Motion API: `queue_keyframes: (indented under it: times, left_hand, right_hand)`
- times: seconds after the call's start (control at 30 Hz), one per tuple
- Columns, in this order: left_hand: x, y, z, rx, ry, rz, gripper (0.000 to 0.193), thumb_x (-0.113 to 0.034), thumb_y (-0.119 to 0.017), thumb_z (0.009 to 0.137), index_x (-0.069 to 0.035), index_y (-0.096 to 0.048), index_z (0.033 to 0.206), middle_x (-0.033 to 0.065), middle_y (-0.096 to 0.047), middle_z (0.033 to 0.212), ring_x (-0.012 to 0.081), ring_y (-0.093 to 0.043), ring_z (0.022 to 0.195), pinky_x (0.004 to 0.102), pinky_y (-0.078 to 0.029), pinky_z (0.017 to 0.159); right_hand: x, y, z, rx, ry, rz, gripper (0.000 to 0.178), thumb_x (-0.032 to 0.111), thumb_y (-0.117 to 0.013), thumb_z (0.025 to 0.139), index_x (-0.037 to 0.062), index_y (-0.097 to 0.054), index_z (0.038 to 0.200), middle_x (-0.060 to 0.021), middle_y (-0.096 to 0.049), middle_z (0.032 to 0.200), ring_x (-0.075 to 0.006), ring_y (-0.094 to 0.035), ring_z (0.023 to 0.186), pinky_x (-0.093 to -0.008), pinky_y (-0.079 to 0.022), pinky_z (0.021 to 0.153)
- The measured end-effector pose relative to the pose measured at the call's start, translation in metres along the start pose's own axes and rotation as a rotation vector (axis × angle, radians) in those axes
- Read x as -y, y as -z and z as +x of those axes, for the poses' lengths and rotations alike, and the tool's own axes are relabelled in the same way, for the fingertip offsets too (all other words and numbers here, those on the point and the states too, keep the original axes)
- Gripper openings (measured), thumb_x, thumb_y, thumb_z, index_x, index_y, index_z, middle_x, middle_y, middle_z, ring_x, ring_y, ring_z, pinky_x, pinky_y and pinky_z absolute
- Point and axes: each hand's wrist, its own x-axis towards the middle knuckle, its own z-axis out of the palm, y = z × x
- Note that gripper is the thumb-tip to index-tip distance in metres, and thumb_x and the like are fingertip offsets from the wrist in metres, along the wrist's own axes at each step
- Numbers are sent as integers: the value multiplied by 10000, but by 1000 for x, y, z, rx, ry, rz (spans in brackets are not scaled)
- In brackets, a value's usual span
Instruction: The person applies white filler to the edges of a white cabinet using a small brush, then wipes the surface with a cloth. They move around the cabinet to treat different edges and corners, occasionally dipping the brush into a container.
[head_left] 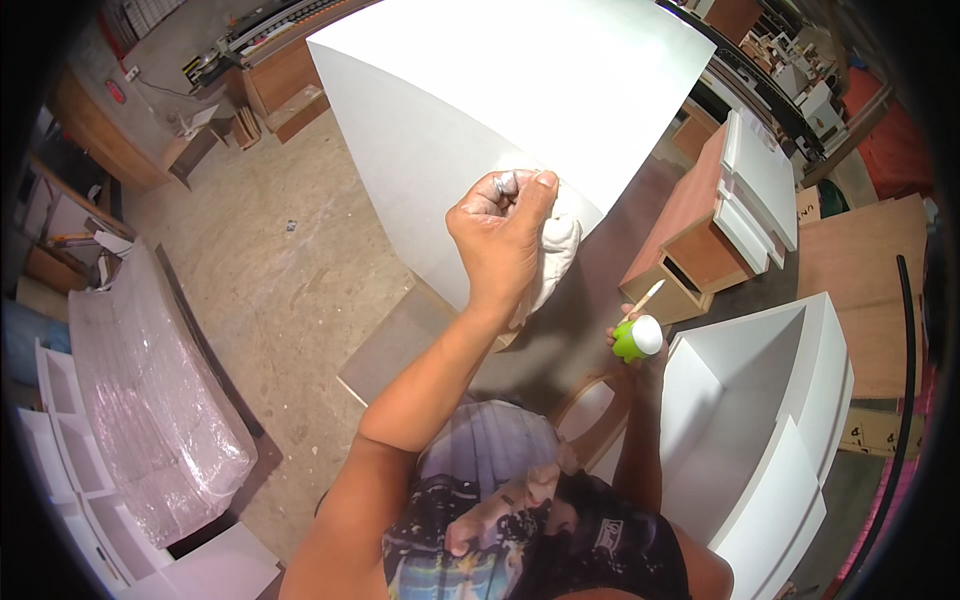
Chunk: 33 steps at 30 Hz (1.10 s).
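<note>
My left hand [500, 235] is raised in front of a large white cabinet [425, 135], its fingers curled closed, with a ring on one finger. A bunched white cloth [560, 245] hangs from it along the hand's right side, close to the cabinet's near edge. Lower and to the right, my right hand [614, 330] is wrapped round a small green cup [630, 342] with white stuff at its top. A thin wooden stick [643, 299] with a pale tip juts up from the same hand; whether it is a brush I cannot tell.
Beside my right arm stands an open white cabinet box [740, 385]. Farther right are wooden drawer units with white fronts [755, 190]. A plastic-wrapped panel [165, 400] leans at the left, near white shelving [70, 420]. A flat board [395, 335] lies below the large cabinet.
</note>
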Motion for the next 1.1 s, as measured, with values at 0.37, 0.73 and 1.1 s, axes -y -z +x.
queue_keyframes:
  times: [0.37,0.73,1.1]
  left_hand:
    - [4,-7,-15,35,13,53,142,-60,-739,865,58,-661,876,65,-664,767,80,-587,679,212,-472,620]
    - [3,-12,-26,86,52,-4,117,-35,-728,867,59,-660,880,62,-665,770,76,-588,674,207,-471,608]
    - [10,64,-40,189,113,174,110,-88,-750,861,-2,-683,880,7,-647,779,46,-556,679,196,-425,588]
  right_hand:
    - [0,-6,-1,42,74,56,472,-18,-694,780,8,-558,1231,-146,-538,1341,-251,-685,963,-376,-573,854]
    - [-3,-3,-5,37,78,77,510,46,-737,773,-6,-550,1245,-153,-540,1340,-253,-686,958,-377,-573,849]
    - [4,-8,-11,-51,-1,154,844,411,-911,653,-26,-536,1270,-166,-514,1360,-271,-672,994,-374,-568,856]
